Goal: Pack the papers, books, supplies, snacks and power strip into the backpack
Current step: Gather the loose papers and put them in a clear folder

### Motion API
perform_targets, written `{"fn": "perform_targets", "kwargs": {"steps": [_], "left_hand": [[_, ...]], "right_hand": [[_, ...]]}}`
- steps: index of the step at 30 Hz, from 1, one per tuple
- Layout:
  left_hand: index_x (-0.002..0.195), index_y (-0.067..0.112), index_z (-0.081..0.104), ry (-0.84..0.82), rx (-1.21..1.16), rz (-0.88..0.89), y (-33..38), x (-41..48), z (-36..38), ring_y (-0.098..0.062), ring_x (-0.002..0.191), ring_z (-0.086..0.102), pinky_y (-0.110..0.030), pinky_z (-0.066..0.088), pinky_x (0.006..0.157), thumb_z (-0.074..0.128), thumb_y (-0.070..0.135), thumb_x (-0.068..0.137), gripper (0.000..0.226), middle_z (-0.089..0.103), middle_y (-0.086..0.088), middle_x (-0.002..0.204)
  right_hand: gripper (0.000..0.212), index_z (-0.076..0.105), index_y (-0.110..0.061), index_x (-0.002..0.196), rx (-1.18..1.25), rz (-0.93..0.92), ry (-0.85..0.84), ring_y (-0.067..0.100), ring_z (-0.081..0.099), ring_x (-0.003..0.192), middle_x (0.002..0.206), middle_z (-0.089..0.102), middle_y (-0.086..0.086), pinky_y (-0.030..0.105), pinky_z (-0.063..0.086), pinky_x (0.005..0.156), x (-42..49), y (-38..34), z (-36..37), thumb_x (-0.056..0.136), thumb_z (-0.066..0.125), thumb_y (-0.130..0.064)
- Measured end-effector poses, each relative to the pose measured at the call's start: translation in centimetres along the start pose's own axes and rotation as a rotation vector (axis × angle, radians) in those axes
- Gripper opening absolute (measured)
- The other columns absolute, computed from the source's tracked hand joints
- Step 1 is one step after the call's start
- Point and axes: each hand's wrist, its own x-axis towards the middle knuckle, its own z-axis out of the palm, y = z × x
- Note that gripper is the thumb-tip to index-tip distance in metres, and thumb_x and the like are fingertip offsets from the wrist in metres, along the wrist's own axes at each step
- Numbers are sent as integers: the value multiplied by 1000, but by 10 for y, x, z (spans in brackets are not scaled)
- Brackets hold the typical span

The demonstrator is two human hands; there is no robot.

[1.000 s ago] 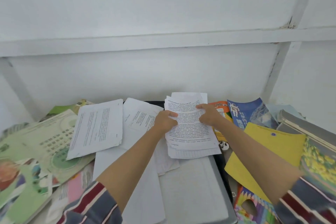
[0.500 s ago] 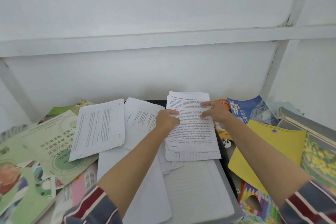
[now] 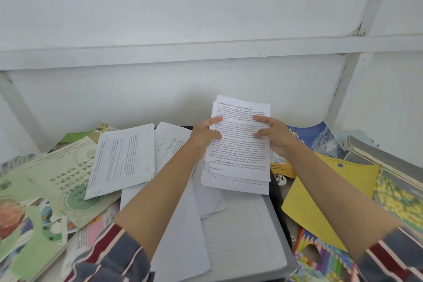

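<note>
A stack of printed papers (image 3: 238,155) is held up off the table, tilted toward me. My left hand (image 3: 203,136) grips its left edge and my right hand (image 3: 272,136) grips its right edge, thumbs on the top sheet. More loose sheets (image 3: 123,158) and folded papers (image 3: 170,144) lie to the left. Below the stack lies a lined notebook (image 3: 240,236). A dark strip under the notebook, the black object (image 3: 275,192), may be the backpack; I cannot tell. No snacks or power strip are visible.
Green books (image 3: 45,190) cover the left of the table. On the right lie a yellow folder (image 3: 320,190), a blue book (image 3: 313,135), a flowered book (image 3: 400,199), a grey book (image 3: 377,155) and a pack of coloured pencils (image 3: 320,256). A white wall stands close behind.
Both hands have lifted the paper stack up and away from the table, raising its far edge against the wall. The sheets are squared more neatly than before.
</note>
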Motion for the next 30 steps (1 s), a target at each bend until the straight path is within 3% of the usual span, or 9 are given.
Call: {"fn": "perform_targets", "kwargs": {"steps": [3, 5, 8, 10, 12, 18, 22, 26, 30], "left_hand": [[132, 11, 50, 1, 170, 31, 2, 15, 8, -17, 101, 55, -12, 48, 64, 50, -18, 83, 57, 55, -5, 120], [132, 10, 49, 9, 253, 44, -6, 27, 9, -15, 101, 52, -8, 45, 59, 51, -17, 83, 56, 52, -6, 125], [129, 11, 50, 19, 321, 18, -23, 45, 7, -17, 103, 52, -16, 48, 70, 52, -16, 82, 54, 48, -9, 134], [127, 14, 52, 21, 370, -18, -32, 53, 8, -19, 106, 51, -25, 48, 80, 54, -13, 82, 53, 48, -7, 133], [125, 15, 54, 29, 413, -32, -37, 58, 9, -19, 107, 50, -28, 46, 84, 54, -11, 83, 50, 47, -3, 128], [121, 7, 57, 16, 308, -44, -35, 59, 8, -21, 104, 53, -28, 48, 83, 57, -18, 79, 49, 51, -11, 128], [124, 6, 56, 31, 318, 26, -25, 52, 7, -18, 106, 49, -14, 46, 70, 56, -18, 79, 51, 47, -8, 127], [129, 7, 53, 9, 202, 57, -12, 39, 3, -22, 118, 51, -24, 44, 91, 57, -15, 80, 54, 49, -9, 135], [115, 12, 60, -125, 59, 15, 7, 19, -8, -25, 124, 48, -35, 39, 105, 50, -16, 83, 44, 50, -10, 137]], "right_hand": [[54, 54, -9, 121, -91, -23, 44, 25, 60, 91, 118, 58, 14, 26, 58, 60, 11, -2, 0, 76, 56, 22], [53, 53, -10, 121, -172, -22, 52, 26, 60, 91, 118, 57, 14, 24, 57, 57, 18, 0, -2, 77, 56, 20], [54, 51, -11, 124, -281, 5, 45, 28, 58, 99, 125, 54, 15, 29, 56, 70, 31, 11, -6, 78, 57, 17], [56, 50, -11, 127, -321, 46, 42, 32, 56, 108, 128, 51, 15, 38, 53, 84, 39, 19, -10, 78, 57, 16], [57, 50, -11, 128, -299, 92, 22, 34, 55, 111, 129, 51, 16, 42, 51, 90, 45, 26, -14, 79, 57, 17], [53, 54, -9, 122, -239, 130, -20, 30, 56, 102, 127, 51, 13, 37, 51, 83, 47, 32, -24, 77, 58, 20], [49, 57, -9, 115, -178, 140, -59, 28, 58, 98, 129, 52, 16, 31, 53, 72, 44, 23, -23, 78, 51, 23], [51, 54, -7, 118, -48, 68, -86, 32, 53, 109, 134, 48, 19, 33, 52, 79, 32, 4, -17, 81, 42, 26], [54, 50, -8, 126, 90, -23, -136, 28, 58, 101, 127, 53, 16, 34, 55, 78, 10, -19, -5, 83, 38, 23]]}}
